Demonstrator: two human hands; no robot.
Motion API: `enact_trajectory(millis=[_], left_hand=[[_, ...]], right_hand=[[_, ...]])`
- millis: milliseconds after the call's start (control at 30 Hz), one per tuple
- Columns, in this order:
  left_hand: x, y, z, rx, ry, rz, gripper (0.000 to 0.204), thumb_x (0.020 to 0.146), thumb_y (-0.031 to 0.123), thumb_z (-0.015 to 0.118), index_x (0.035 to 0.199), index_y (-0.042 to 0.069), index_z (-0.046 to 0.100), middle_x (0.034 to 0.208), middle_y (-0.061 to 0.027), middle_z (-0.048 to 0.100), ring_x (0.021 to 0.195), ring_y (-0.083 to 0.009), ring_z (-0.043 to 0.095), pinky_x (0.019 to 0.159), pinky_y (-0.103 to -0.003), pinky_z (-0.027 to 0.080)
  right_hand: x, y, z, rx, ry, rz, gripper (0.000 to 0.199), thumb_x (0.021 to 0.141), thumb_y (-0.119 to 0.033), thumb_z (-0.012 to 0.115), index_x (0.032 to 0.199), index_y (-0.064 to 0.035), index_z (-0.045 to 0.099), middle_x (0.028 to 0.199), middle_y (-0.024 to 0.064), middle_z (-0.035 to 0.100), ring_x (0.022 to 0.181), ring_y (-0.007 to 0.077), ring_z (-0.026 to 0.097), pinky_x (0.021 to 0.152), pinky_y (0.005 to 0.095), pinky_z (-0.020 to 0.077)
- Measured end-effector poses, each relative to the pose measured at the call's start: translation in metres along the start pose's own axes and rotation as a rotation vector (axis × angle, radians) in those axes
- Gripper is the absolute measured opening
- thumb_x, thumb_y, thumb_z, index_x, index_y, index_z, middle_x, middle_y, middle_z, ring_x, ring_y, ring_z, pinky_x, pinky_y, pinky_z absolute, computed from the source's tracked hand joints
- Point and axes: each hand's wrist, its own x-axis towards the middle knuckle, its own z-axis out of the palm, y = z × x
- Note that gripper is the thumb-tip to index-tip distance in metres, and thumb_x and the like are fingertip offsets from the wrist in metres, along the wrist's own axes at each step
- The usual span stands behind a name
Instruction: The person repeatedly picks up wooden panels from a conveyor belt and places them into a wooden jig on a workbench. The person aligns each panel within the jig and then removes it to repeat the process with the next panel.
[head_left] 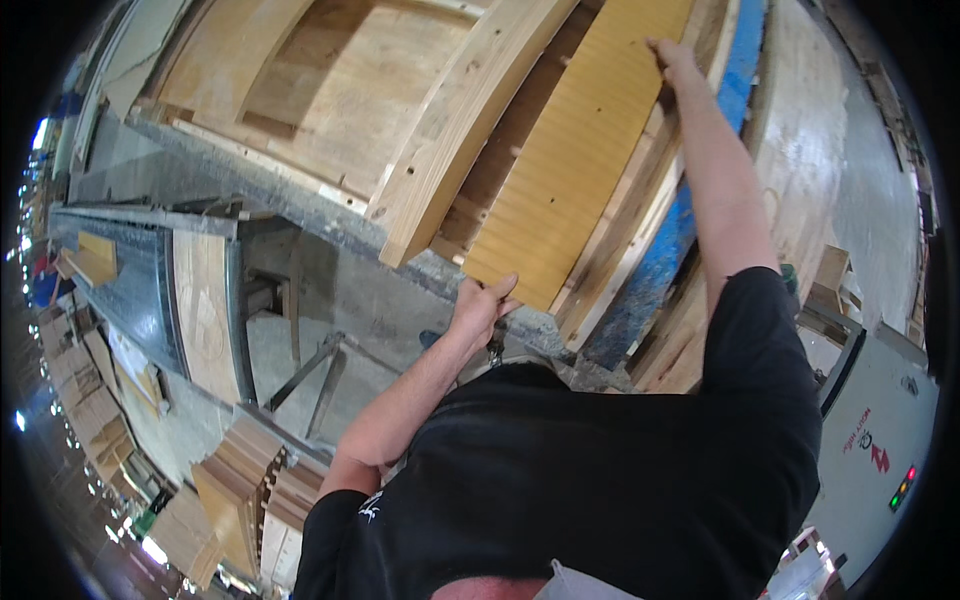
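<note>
A long yellow-brown wooden board with a few small dark holes lies slantwise over a wooden frame. At its near end my left hand grips the edge, thumb on top and the other fingers mostly hidden beneath. Farther along, my right hand is closed on the board's right edge, with the arm stretched out. Left of the board runs a thick pale wooden beam, with a dark gap between them. Pale wooden rails lie along the right side.
A blue-painted bar runs right of the rails, beside a pale curved surface. Plywood panels fill the upper left. A dark-topped table stands left, above stacked wooden pieces. A grey control cabinet stands at right.
</note>
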Motion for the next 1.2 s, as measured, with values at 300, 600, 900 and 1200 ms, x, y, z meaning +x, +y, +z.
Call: enact_trajectory(millis=[300,600,900,1200], left_hand=[[-0.010,0.029,0.017,0.041,0.161,0.015,0.039,0.107,0.030,0.054,0.131,-0.001,0.050,0.121,-0.0176,0.064,0.106,-0.0259,0.069,0.091,-0.044,0.061],[-0.010,0.048,-0.006,0.093,0.180,0.075,0.039,0.107,0.028,0.054,0.131,-0.002,0.048,0.117,-0.0176,0.068,0.099,-0.0256,0.072,0.085,-0.041,0.062],[-0.009,0.049,-0.004,0.118,0.204,0.098,0.038,0.108,0.024,0.052,0.133,-0.004,0.047,0.117,-0.0178,0.067,0.098,-0.0266,0.072,0.086,-0.043,0.063],[-0.005,0.055,-0.007,0.092,0.202,0.116,0.039,0.107,0.024,0.053,0.135,-0.003,0.046,0.117,-0.0171,0.067,0.097,-0.0267,0.072,0.083,-0.042,0.064]], right_hand=[[-0.076,-0.009,0.003,0.307,-0.155,0.099,0.045,0.094,-0.025,0.069,0.131,-0.0017,0.061,0.117,0.0167,0.070,0.106,0.0314,0.068,0.087,0.0499,0.0582],[-0.129,-0.014,0.027,0.416,-0.183,0.120,0.040,0.101,-0.023,0.059,0.137,-0.0065,0.059,0.122,0.0161,0.070,0.112,0.0323,0.067,0.092,0.0522,0.0577],[-0.154,-0.019,0.041,0.381,-0.083,0.121,0.042,0.098,-0.027,0.064,0.135,-0.0084,0.061,0.122,0.0153,0.071,0.109,0.0309,0.068,0.090,0.0506,0.0580],[-0.122,-0.007,0.043,0.322,-0.039,0.069,0.045,0.094,-0.026,0.070,0.132,-0.0046,0.063,0.122,0.0162,0.070,0.108,0.0316,0.068,0.088,0.0499,0.0574]])
